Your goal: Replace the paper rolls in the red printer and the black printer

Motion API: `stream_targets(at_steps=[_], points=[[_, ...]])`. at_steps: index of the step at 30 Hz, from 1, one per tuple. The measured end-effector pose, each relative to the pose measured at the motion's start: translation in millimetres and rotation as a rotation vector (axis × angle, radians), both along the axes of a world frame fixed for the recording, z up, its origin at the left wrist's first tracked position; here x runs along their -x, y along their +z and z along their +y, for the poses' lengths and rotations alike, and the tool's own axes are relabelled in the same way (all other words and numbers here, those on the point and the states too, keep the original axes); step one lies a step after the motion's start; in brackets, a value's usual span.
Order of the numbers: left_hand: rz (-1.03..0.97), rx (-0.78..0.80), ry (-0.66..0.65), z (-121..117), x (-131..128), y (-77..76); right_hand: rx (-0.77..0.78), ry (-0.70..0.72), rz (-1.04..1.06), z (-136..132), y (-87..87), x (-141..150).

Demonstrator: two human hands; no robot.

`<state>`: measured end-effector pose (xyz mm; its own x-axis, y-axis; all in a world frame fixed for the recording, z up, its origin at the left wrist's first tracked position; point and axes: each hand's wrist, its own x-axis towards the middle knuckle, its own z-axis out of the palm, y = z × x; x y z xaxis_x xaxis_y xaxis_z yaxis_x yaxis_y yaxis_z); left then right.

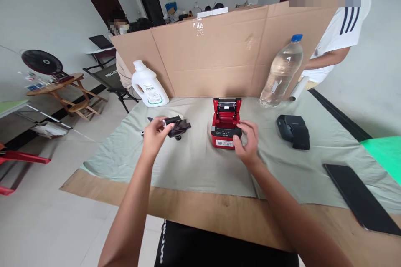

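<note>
With the small red box-shaped device with a raised lid (226, 142) on the cloth-covered bench (194, 175), the right hand (249, 144) half-curled at its side, the left hand (156, 133) pinches a dark ribbon-like roll (179, 128).

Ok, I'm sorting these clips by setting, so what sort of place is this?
Probably an improvised indoor workspace: a cloth-covered table backed by a cardboard screen, a fan on a wooden stand, and a laptop behind.

1 head-worn camera looked forward and down over the table (194, 205) from its near edge, toward the cardboard (213, 62).
</note>
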<state>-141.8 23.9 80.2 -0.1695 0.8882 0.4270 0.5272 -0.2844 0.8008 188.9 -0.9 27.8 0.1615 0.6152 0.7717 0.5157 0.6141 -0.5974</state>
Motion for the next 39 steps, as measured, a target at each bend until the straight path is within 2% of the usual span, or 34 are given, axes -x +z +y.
stream_targets(at_steps=[3, 6, 8, 10, 12, 15, 19, 22, 25, 28, 31, 34, 37, 39], points=[[-0.05, -0.02, -0.244, 9, -52, 8.1, 0.104, 0.129, -0.06, 9, 51.3, -2], [0.191, -0.013, -0.455, 20, -93, 24.7, 0.234, 0.257, -0.152, 21, 98.2, -5], [0.358, -0.043, -0.526, 24, -110, 37.2, 0.337, 0.335, -0.251, 27, 116.8, -7], [0.43, -0.065, -0.556, 28, -120, 46.1, 0.434, 0.393, -0.323, 32, 123.5, -9], [0.423, -0.057, -0.557, 31, -126, 48.8, 0.486, 0.427, -0.343, 36, 121.5, -12], [0.335, -0.012, -0.52, 37, -132, 41.6, 0.476, 0.405, -0.343, 43, 112.2, -16], [0.029, 0.058, -0.557, 48, -139, 24.3, 0.463, 0.372, -0.476, 54, 101.6, -18], [-0.146, 0.187, -0.641, 54, -136, 17.1, 0.482, 0.315, -0.528, 60, 95.6, -17], [-0.186, 0.375, -0.725, 56, -125, 17.4, 0.548, 0.279, -0.525, 66, 89.4, -17], [-0.15, 0.509, -0.791, 54, -112, 21.4, 0.692, 0.248, -0.556, 72, 83.3, -18], [-0.04, 0.615, -0.889, 52, -106, 24.3, 0.807, 0.183, -0.673, 77, 78.6, -17], [0.162, 0.623, -0.975, 52, -108, 25.7, 0.893, 0.097, -0.822, 80, 75.3, -14], [0.351, 0.606, -0.959, 50, -112, 29.0, 0.945, -0.011, -0.912, 80, 72.0, -9], [0.436, 0.602, -0.945, 46, -115, 32.9, 0.956, -0.034, -0.941, 81, 68.6, -5]])
